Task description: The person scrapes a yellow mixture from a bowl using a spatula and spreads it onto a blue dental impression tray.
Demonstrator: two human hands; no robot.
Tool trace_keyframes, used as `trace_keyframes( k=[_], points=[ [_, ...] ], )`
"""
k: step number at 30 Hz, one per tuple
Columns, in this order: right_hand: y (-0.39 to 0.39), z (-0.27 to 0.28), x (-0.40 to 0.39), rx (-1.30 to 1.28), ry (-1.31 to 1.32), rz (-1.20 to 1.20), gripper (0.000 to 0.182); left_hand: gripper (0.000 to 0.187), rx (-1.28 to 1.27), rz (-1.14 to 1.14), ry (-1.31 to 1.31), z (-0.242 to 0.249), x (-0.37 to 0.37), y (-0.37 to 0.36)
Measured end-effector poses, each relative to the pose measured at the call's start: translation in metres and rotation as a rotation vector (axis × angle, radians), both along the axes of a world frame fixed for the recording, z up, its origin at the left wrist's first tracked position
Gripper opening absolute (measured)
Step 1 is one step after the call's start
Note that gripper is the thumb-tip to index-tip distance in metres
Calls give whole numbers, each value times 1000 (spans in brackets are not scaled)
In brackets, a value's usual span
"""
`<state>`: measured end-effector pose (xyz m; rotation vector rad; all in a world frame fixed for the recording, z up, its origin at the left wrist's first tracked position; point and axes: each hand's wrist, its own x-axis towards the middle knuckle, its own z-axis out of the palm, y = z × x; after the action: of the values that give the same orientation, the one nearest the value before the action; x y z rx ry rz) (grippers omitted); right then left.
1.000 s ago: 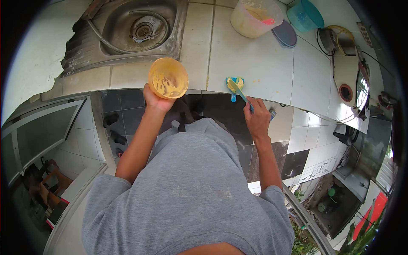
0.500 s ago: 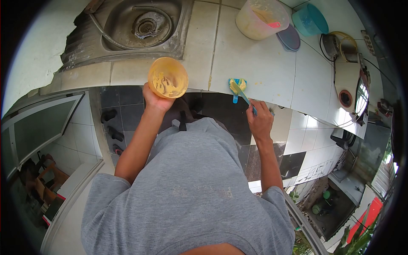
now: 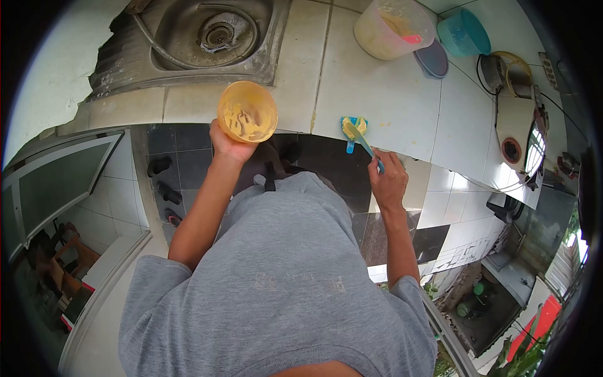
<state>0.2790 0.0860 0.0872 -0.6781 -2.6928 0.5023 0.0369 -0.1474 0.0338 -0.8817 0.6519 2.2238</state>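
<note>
My left hand (image 3: 232, 146) is wrapped round the side of an orange bowl (image 3: 248, 113), tilted so its inside shows, smeared with yellow paste. My right hand (image 3: 388, 178) grips the handle of a light blue spatula (image 3: 366, 144). The spatula's tip rests on yellow paste lying on a small blue scraper (image 3: 350, 147), which sits at the counter's front edge with its handle jutting over it.
A steel sink (image 3: 207, 38) is at the upper left. On the tiled counter (image 3: 377, 88) stand a translucent tub (image 3: 392, 31) holding something pink, a purple-grey lid (image 3: 432, 60) and a teal container (image 3: 465, 32). A cooker-like appliance (image 3: 512, 129) is at the right.
The view has shifted slightly. Both hands keep their holds, and the spatula's tip stays at the paste on the blue scraper with little visible movement.
</note>
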Motion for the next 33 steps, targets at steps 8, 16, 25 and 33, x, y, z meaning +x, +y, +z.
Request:
trace_keyframes(
  k=[8,16,25,33],
  points=[
    [-4,2,4,-89,-79,-52,19,49,32,20,-27,-1,-2,-4],
    [2,-4,-7,-17,-33,-6,21,46,71,26,-34,-5,-4,-6],
    [2,-1,-12,-65,-82,-24,20,45,66,38,-50,-6,-3,-7],
    [7,-3,-16,-36,-79,-11,20,45,58,50,-49,-6,-5,-5]
  ],
)
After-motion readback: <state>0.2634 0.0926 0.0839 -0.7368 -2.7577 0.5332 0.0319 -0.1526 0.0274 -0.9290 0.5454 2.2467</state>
